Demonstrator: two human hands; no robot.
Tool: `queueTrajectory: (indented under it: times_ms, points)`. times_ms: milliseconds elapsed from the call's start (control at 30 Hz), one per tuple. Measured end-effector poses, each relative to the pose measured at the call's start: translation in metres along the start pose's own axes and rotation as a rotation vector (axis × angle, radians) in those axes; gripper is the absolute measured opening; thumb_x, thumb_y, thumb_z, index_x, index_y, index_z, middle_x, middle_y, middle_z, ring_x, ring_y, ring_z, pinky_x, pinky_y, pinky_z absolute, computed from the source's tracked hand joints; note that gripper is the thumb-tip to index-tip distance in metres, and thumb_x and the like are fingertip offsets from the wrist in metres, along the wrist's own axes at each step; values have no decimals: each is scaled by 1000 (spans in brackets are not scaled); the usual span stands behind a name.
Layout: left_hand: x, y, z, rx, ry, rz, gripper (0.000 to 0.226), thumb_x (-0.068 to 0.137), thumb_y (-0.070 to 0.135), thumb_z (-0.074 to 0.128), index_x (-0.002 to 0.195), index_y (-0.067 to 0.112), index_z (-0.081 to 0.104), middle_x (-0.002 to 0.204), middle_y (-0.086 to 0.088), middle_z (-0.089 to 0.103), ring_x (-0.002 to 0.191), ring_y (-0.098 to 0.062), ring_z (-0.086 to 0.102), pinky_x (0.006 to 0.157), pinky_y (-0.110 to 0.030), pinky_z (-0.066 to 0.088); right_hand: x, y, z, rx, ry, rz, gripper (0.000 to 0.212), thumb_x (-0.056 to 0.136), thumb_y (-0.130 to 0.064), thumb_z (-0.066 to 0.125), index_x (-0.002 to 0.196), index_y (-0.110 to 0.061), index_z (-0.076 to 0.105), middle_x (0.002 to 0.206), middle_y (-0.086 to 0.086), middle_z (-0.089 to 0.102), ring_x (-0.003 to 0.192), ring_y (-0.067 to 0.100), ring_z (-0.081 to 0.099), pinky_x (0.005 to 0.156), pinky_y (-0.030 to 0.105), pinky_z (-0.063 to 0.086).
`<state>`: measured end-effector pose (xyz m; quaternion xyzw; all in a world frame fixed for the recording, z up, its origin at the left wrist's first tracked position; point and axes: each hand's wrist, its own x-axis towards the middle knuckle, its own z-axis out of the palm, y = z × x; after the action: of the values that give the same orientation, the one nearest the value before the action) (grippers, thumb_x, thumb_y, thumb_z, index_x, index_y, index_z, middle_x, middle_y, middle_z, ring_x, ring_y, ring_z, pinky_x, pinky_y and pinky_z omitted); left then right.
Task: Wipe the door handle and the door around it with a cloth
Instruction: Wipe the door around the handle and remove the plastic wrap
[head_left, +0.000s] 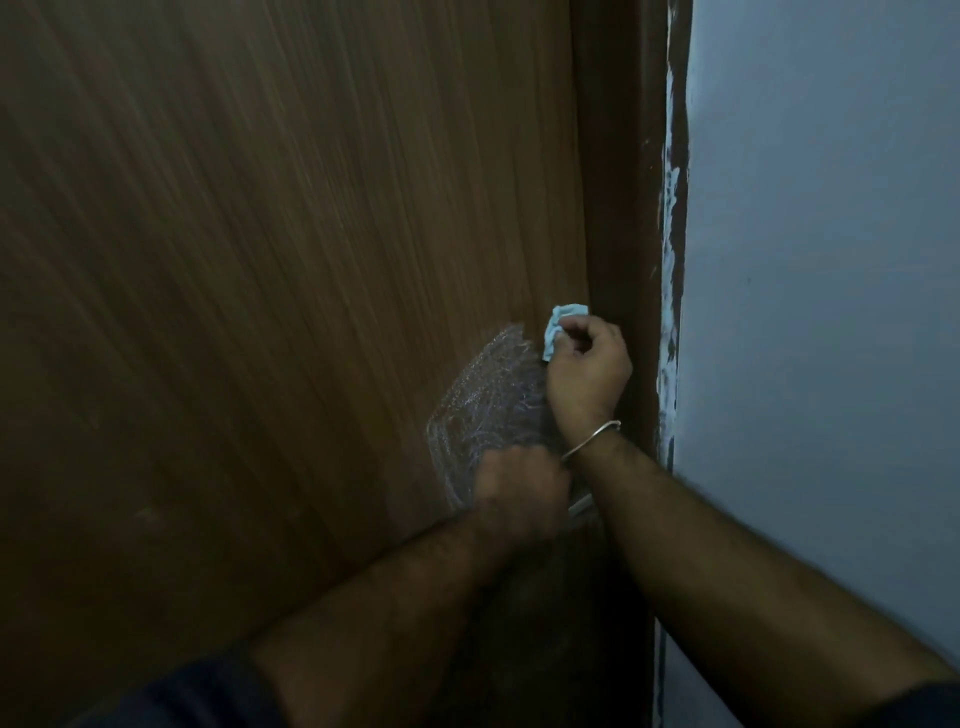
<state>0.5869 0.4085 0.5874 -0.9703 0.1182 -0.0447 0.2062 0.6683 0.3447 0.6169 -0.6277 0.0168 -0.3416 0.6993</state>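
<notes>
The brown wood-grain door (260, 260) fills the left and centre of the frame, its grain running in vertical streaks. A pale grey-blue painted wall (831, 260) occupies the right side from top to bottom. Between them stands the dark brown door frame (618, 182), with a ragged strip of white and pale blue paint along its right edge. On the door, at lower centre of the frame, a whitish, streaky wet patch (483, 400) spreads from just left of the upper hand down to the lower hand. The right hand (589, 371), right of centre, rests against the door beside the frame; its fingers are curled and clamped on a small crumpled light blue cloth (563, 325), which protrudes above and to the left of the knuckles and touches the door surface. The left hand (519, 491), just below it, is curled into a fist round the silver metal door handle (581, 504); only a short bright length of the handle shows at the right of that fist, the rest being hidden. A thin silver bangle (592, 439) circles the right wrist. Dark sleeve edges show at the bottom left and bottom right corners.
</notes>
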Motion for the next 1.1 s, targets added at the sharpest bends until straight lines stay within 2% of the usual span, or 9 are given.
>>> queueTrajectory:
  times_ms: [67,167,333,500,600,767,900,1000,1100]
  points:
    - [0,-9,-11,-6,64,-1,34,97,42,45,93,18,69,94,-2,68,82,-23,65,61,-33,37,2,-1,-1,10,20,34,18,88,0,64,101,-11,69,116,4,61,93,9,61,65,-3,44]
    - [0,-19,-19,-93,50,-25,30,94,47,50,98,20,64,95,-2,67,71,-19,53,61,-36,37,1,1,-3,-17,-31,28,19,87,-2,65,101,-14,68,115,2,62,94,8,62,62,2,47]
    - [-3,-12,-9,-133,96,-11,28,93,41,52,107,18,60,104,-6,67,92,-28,66,66,-37,39,1,4,-10,-29,-55,49,18,87,-2,66,96,-18,66,112,3,63,88,4,62,68,7,49]
    - [-3,2,1,-187,48,-21,32,95,41,47,107,17,64,102,-5,68,91,-27,66,64,-35,40,5,6,-11,-46,-61,53,16,87,0,65,97,-13,66,110,6,65,91,10,65,68,9,49]
    - [-4,11,16,-221,66,-32,31,97,38,45,115,17,60,108,-5,68,96,-28,67,69,-34,42,5,7,-12,-52,-74,12,16,87,0,65,98,-12,66,110,7,65,86,7,64,70,10,52]
    - [-2,16,34,-256,20,6,33,96,37,44,119,16,56,111,-9,66,97,-30,66,77,-39,52,5,8,-13,-93,-75,-58,17,88,0,64,103,-9,66,113,4,61,83,1,59,67,1,47]
    - [1,14,36,-271,17,33,33,96,39,44,117,17,57,108,-7,66,94,-29,65,75,-40,51,5,6,-14,-99,-81,-70,21,89,0,62,107,-10,64,113,6,62,91,7,62,70,3,49]
    - [4,5,28,-212,5,36,26,97,38,45,103,19,61,95,-4,66,79,-23,61,64,-36,45,3,6,-16,-120,-126,-127,25,90,-1,61,111,-13,64,117,3,59,100,8,61,76,8,51]
    - [6,-10,10,-119,49,56,21,95,40,50,96,21,59,91,-1,65,73,-21,56,64,-36,40,3,7,-16,-108,-100,-76,21,89,-1,63,107,-12,67,118,4,60,101,11,62,76,11,51]
